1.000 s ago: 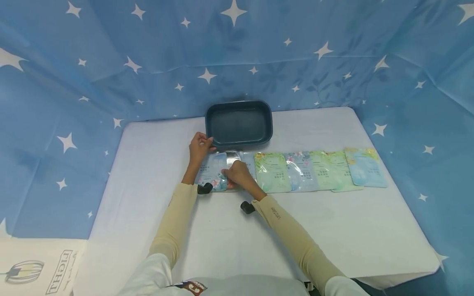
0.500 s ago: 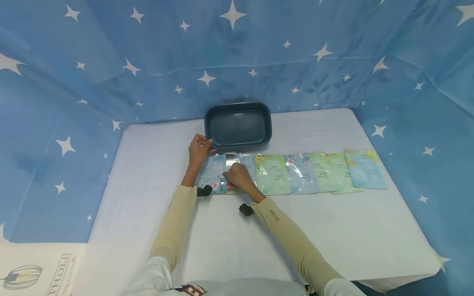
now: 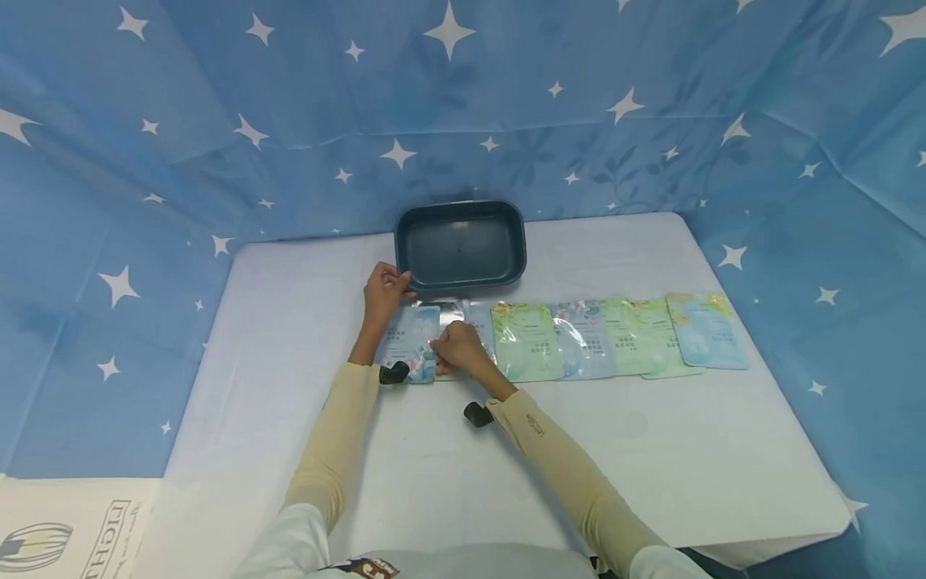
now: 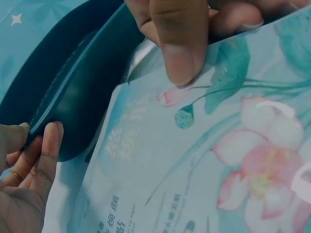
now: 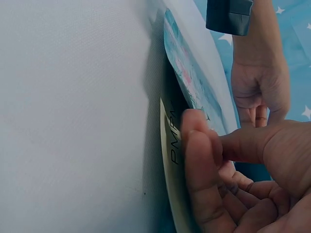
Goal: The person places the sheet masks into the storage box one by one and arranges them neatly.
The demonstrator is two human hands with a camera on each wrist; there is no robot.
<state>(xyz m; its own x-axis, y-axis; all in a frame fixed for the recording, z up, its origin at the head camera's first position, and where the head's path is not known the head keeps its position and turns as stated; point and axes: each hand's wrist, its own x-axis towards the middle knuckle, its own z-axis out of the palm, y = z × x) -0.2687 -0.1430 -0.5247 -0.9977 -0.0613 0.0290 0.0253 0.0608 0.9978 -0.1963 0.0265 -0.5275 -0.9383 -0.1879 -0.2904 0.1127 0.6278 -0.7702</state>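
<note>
My left hand [image 3: 383,299] pinches the rim of a dark blue plastic bin [image 3: 463,283] at its near left corner. Between the thumb and fingers of my right hand [image 3: 463,346] is the right edge of a light blue sheet mask packet [image 3: 411,346]. A pink lotus print and lettering show on this packet [image 4: 184,150] in the left wrist view. Its near end is raised off the white cloth in the right wrist view, where a cream-coloured packet [image 5: 169,155] lies just below. The fingertips under the packet are partly hidden.
Several blue and green packets [image 3: 526,346] overlap in a row to the right of my right hand, ending in a blue one [image 3: 707,334]. White cloth covers the table [image 3: 434,466]. A blue star-print curtain [image 3: 289,121] hangs directly behind the bin.
The lotus packet has shifted slightly toward the person, baring a silver strip at its far edge. Both hands keep their places, and the head view has moved a little.
</note>
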